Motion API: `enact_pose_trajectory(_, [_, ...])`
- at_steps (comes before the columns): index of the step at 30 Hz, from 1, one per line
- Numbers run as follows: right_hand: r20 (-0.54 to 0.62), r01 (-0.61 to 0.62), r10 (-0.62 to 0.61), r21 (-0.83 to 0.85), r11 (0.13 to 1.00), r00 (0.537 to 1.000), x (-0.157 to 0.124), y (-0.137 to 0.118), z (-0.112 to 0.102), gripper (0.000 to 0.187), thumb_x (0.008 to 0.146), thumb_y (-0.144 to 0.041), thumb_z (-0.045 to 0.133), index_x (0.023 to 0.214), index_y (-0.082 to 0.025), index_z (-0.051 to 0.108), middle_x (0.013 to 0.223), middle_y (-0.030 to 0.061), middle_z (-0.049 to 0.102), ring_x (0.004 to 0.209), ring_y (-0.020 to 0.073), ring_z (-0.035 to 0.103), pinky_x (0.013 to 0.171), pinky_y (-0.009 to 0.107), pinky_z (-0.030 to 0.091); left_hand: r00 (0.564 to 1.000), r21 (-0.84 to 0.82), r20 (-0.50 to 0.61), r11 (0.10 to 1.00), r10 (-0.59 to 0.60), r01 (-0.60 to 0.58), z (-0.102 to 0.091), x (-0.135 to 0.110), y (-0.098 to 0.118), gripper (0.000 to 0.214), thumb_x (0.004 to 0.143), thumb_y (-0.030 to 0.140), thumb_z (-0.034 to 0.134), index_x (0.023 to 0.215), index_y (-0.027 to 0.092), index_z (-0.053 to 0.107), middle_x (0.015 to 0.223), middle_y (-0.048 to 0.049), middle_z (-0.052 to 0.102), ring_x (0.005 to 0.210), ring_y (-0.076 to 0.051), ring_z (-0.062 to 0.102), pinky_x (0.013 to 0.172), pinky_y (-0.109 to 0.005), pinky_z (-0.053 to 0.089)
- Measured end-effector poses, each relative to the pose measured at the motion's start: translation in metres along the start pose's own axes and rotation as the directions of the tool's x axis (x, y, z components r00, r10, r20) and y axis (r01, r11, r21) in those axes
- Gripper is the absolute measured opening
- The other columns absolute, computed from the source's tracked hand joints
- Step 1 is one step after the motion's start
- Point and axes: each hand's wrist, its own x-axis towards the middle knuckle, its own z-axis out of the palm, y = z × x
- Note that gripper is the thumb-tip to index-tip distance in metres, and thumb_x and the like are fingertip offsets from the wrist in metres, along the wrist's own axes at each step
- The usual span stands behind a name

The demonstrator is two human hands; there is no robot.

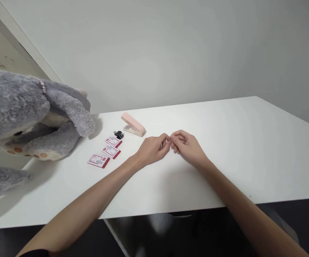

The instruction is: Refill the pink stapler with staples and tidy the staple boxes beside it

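Two bare hands meet above the bench (250, 153), fingertip to fingertip; the left hand (154, 148) has thumb and fingers drawn together, and the right hand (188, 147) curls toward it, its thumb brought near its forefinger; whether either grip encloses something small cannot be told (the fingers hide the point of contact). Fine fingertip work, by judgement, is under way and unfinished; the pink stapler (134, 123) lies unheld just beyond the left hand, its upper arm already raised from its pale base; three red-and-white boxes, near (98, 160), middle (111, 151) and far (113, 141), lie flat to the left and look closed; two small black objects (119, 134), of uncertain kind, sit between the far box and the stapler. Surface and room: the bench is white, with a rounded near-left corner and a small dark speck near its front edge; a grey plush toy (12, 96), wearing a beaded band, leans over its left end; a plain pale wall (156, 53) rises behind.
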Motion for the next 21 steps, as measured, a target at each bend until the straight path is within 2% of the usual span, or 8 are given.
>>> enact_pose_trajectory(8, [-0.010, -0.025, 0.024, -0.070, 0.997, 1.000, -0.0061, -0.0054, 0.0033, 0.021, 0.095, -0.042, 0.068, 0.090, -0.023, 0.064, 0.075, 0.0004, 0.069, 0.063, 0.0146, 0.059, 0.064, 0.032, 0.046, 0.997, 0.172, 0.075, 0.985, -0.035, 0.022, 0.0025, -0.0039, 0.0078, 0.010, 0.098, 0.029, 0.052, 0.092, 0.022, 0.056, 0.078, 0.0020, 0.073, 0.060, -0.016, 0.062, 0.055, -0.030, 0.032])
enact_pose_trajectory(21, [-0.003, -0.013, 0.013, -0.082, 0.997, 1.000, -0.0078, -0.0068, 0.0032, 0.022, 0.095, -0.044, 0.068, 0.089, -0.023, 0.062, 0.076, 0.0009, 0.069, 0.064, 0.0153, 0.059, 0.064, 0.033, 0.047, 0.995, 0.194, 0.094, 0.981, -0.035, 0.016, 0.0002, -0.0047, 0.0105, 0.011, 0.098, 0.028, 0.050, 0.095, 0.021, 0.057, 0.083, 0.0011, 0.074, 0.063, -0.016, 0.064, 0.055, -0.030, 0.032])
